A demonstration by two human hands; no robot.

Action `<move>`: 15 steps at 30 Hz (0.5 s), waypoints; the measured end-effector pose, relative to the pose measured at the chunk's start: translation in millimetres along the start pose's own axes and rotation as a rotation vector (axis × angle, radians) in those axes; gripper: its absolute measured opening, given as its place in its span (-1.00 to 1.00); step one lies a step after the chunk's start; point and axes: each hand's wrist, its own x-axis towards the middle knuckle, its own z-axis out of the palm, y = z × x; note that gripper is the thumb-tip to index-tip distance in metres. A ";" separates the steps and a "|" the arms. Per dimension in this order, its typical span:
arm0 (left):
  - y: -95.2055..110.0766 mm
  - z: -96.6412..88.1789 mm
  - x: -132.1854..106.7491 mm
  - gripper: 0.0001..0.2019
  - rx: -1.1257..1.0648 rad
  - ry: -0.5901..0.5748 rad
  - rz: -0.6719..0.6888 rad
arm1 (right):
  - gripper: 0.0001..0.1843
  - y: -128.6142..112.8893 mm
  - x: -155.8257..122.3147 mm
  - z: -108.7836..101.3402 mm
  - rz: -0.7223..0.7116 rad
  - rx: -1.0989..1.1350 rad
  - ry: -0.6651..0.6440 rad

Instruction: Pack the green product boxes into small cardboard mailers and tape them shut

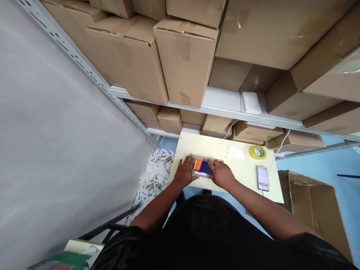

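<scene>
Pressing hands: left hand flat, released, against the left edge of the orange-and-blue packet; right hand laid over the right end, grasp unclear.
Packet place: centre of frame, on brown cardboard, on table.
Risk: uneven pressure probably skews packet off cardboard; right forearm could nudge phone.

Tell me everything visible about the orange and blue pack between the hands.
The flat pack is small and rectangular, orange at its left end and dark blue over the rest. It lies flat on a brown cardboard piece on the pale yellow table. The left hand touches its orange end; the right hand covers its right edge.
</scene>
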 end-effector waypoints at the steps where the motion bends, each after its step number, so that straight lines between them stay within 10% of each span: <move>1: -0.8 -0.7 1.0 0.09 0.008 -0.003 -0.003 | -0.16 8.1 -1.9 -1.0 -0.023 0.004 0.003; 15: 9.0 -9.7 7.0 0.11 0.145 -0.039 -0.043 | -0.26 196.9 -117.5 27.6 -0.080 -0.055 0.143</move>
